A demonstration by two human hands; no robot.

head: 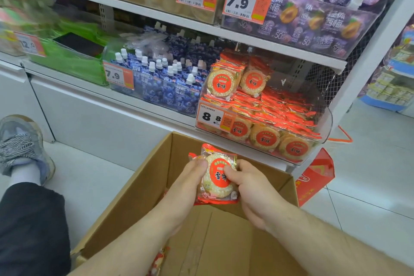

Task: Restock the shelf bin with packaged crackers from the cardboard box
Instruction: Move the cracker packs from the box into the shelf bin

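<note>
Left hand [192, 177]: it grasps the left edge of a cracker pack [218, 176], with the thumb on the front of the wrapper.
Right hand [251, 188]: it grasps the right edge of the same pack, with the thumb pressing on the red circle.
Cracker pack: it is held upright between both hands, above the open cardboard box [201, 219] and below the front of the shelf bin [264, 119]. The wrapper is red and clear, and the round label has two Chinese characters.
Floor [94, 177]: pale tiles; the box stands on it, just in front of the shelf. A grey shoe [22, 141] and a dark trouser leg [31, 226] are at the left.
Cardboard box: the flaps are open; some red wrappers show at its left inner side.
Shelf bin: clear plastic, on the lowest shelf, partly filled with the same packs, some standing and some lying flat.
Price tag [215, 117]: on the bin front, it reads 8.8.
Next bin [154, 83]: left of the cracker bin, it holds blue pouches with white caps; its tag reads 7.9.
Upper shelf [298, 6]: purple pouches, tag 7.9; other tags read 12.0 and 9.9.
Red bag [313, 175]: on the floor, to the right of the box.
</note>
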